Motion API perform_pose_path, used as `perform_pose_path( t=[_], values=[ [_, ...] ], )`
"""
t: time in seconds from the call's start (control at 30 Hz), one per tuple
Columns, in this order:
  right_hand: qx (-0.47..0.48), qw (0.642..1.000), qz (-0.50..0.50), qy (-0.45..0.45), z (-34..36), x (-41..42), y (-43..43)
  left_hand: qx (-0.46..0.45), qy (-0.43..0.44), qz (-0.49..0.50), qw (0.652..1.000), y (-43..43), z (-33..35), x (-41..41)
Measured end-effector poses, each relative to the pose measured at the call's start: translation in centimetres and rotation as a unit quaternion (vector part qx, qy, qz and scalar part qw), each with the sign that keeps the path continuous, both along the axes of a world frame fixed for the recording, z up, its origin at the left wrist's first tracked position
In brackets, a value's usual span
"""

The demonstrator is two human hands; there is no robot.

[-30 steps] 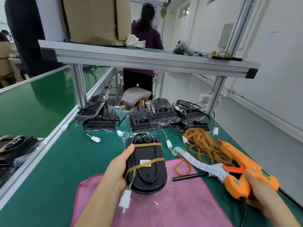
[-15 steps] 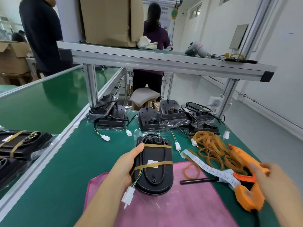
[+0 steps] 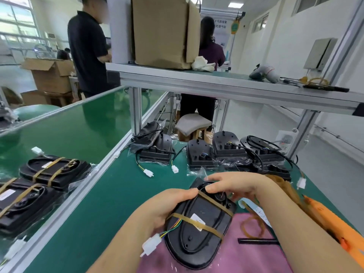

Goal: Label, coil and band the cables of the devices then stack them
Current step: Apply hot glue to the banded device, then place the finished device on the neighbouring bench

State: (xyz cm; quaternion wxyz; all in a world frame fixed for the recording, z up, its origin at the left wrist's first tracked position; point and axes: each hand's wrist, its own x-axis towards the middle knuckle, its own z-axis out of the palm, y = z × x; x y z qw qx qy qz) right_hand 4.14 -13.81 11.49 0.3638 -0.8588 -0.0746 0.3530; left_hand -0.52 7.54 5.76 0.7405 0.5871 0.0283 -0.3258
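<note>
1. Centrally, in the head view, the left hand [image 3: 167, 207] grasps the left edge of a black device [image 3: 201, 237], thumb on top; the right hand [image 3: 236, 186] curls over its far end, gripping it.
2. Two tan bands [image 3: 216, 203] cross the device; a white label [image 3: 198, 219] sits by the nearer one; its white plug [image 3: 150, 246] dangles on coloured wires [image 3: 173, 228] just below the left hand.
3. The device's near end lies over a pink cloth [image 3: 246, 259] between the forearms; an orange tool [image 3: 334, 227] lies right of the right forearm.
4. Beyond the hands, unbanded devices [image 3: 199, 154] sit in clear bags; far left of the left hand, banded devices [image 3: 53, 170] lie together.
</note>
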Motion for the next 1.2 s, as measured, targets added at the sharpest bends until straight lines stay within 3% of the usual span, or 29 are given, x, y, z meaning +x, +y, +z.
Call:
perform_pose_path(
  t=[0.1, 0.2, 0.3, 0.37, 0.43, 0.6, 0.77, 1.03, 1.1, 1.2],
  values=[
    [0.047, 0.998, 0.018, 0.034, -0.6, 0.9, 0.9, 0.000, -0.019, 0.004, 1.000, 1.5, 0.6, 0.2],
    [0.163, 0.985, -0.042, 0.032, -1.0, 1.6, 1.9, -0.026, -0.019, 0.054, 0.998, 3.5, 0.3, 0.4],
    [0.272, 0.950, -0.151, 0.031, -1.3, 2.4, 3.6, -0.208, 0.037, 0.184, 0.960, 4.6, -0.8, 0.0],
    [0.327, 0.914, -0.234, 0.056, -1.4, 2.9, 5.7, -0.281, 0.037, 0.241, 0.928, 3.8, -1.8, -0.8],
    [0.362, 0.881, -0.292, 0.084, -1.7, 3.2, 8.5, -0.280, 0.027, 0.280, 0.918, 2.2, -2.4, -1.7],
    [0.393, 0.845, -0.360, 0.042, -2.6, 3.1, 16.1, -0.229, -0.073, 0.399, 0.885, -0.1, -0.9, -1.7],
    [0.394, 0.862, -0.305, 0.094, -2.3, 2.1, 23.7, -0.214, -0.049, 0.605, 0.765, 3.7, 0.4, 0.2],
    [0.357, 0.912, -0.156, 0.129, -1.3, 0.4, 35.0, -0.218, -0.057, 0.772, 0.595, 13.6, 1.7, -0.6],
    [0.331, 0.923, -0.136, 0.139, -1.6, -0.4, 37.5, -0.222, -0.059, 0.791, 0.566, 16.3, 1.7, -1.3],
    [0.303, 0.934, -0.127, 0.142, -2.4, -1.3, 40.8, -0.223, -0.048, 0.803, 0.551, 19.1, 1.4, -2.3]
  ],
)
